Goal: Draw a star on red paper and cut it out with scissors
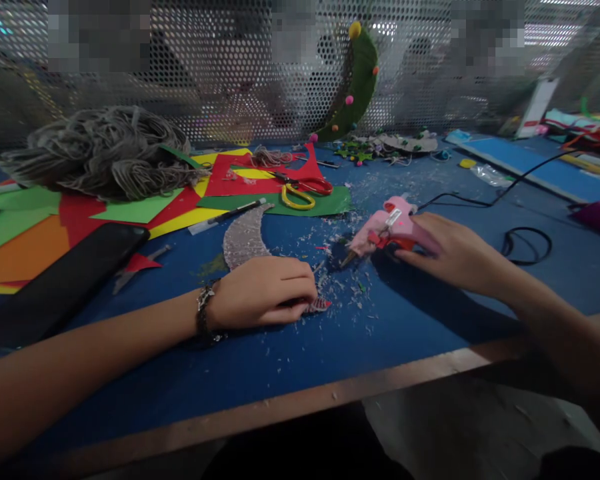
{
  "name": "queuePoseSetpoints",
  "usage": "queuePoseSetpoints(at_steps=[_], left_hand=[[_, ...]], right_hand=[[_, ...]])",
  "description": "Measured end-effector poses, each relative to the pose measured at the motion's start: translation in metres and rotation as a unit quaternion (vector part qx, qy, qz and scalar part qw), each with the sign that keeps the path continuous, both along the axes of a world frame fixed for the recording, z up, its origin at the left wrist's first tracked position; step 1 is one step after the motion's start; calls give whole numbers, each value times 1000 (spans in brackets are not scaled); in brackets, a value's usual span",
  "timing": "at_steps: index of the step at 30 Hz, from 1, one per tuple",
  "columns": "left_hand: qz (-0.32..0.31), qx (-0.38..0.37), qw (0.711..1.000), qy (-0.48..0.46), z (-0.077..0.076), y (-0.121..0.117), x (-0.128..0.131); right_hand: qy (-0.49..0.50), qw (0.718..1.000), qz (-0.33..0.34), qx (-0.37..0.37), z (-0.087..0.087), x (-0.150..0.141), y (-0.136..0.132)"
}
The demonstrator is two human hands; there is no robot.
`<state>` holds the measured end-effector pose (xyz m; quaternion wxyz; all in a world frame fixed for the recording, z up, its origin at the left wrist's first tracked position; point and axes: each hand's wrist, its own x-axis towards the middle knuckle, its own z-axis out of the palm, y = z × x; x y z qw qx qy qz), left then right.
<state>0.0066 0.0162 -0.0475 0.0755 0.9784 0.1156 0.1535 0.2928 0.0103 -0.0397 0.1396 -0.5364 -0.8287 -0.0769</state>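
Observation:
My right hand [443, 247] is wrapped round the handle of a pink hot glue gun [387, 227], its nozzle pointing down and left just above the table. My left hand [267, 287] rests on a crescent [243, 233] wrapped in grey yarn, its fingers curled over the lower end. A small red tip shows past those fingers, and the middle of the crescent is hidden beneath the hand. Between the hands, white scraps of glue or fibre are scattered on the blue table [290, 367].
Behind my left hand lie a pen [237, 210], yellow-and-red-handled scissors [303, 190] and coloured sheets [175, 207]. Grey yarn [105, 153] is heaped at the back left, near a black case [70, 273]. A green crescent with pompoms [363, 83] leans on the mesh screen [230, 67]. A black cord [505, 193] trails right.

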Motion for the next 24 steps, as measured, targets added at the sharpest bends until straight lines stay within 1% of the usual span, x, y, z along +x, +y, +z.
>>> queuePoseSetpoints(at_steps=[3,5,7,8,10,11,12,13,14,15,16,17,18,19,21,24], left_hand=[[52,-33,998,-7,-2,0,-1],[86,-33,996,-15,-4,-1,-1],[107,-22,994,-25,-5,-1,-1],[112,-17,993,-28,-6,-1,0],[115,-13,993,-35,-6,-1,0],[115,-14,993,-36,-6,-1,0],[115,-15,993,-36,-5,-1,0],[118,-17,992,-36,-5,-1,1],[122,-21,992,-35,-5,-1,1],[125,-26,991,-35,-4,-1,1],[128,-33,991,-36,-4,-1,2],[129,-39,990,-37,-4,-1,2],[127,-43,990,-39,-3,-1,2],[126,-45,990,-39,-3,-1,3],[125,-44,990,-39,-3,-1,3],[122,-53,991,-26,-4,1,2]], right_hand=[[0,999,-55,-3,3,19,13],[-8,997,-71,-24,4,31,23],[-35,995,-82,-49,7,38,30],[-51,994,-86,-39,11,37,31],[-73,995,-69,28,20,26,26],[-63,995,-41,71,25,15,20],[-45,995,19,84,29,2,13],[-34,992,111,56,33,-12,6],[-30,976,214,20,35,-28,-1],[-43,952,301,-19,36,-43,-7],[-72,929,360,-37,35,-56,-11],[-101,912,396,-42,33,-68,-12],[-118,896,426,-40,31,-77,-12],[-136,893,429,-34,28,-83,-9],[-169,892,418,-28,23,-89,-2],[-192,891,412,-21,20,-87,8]])
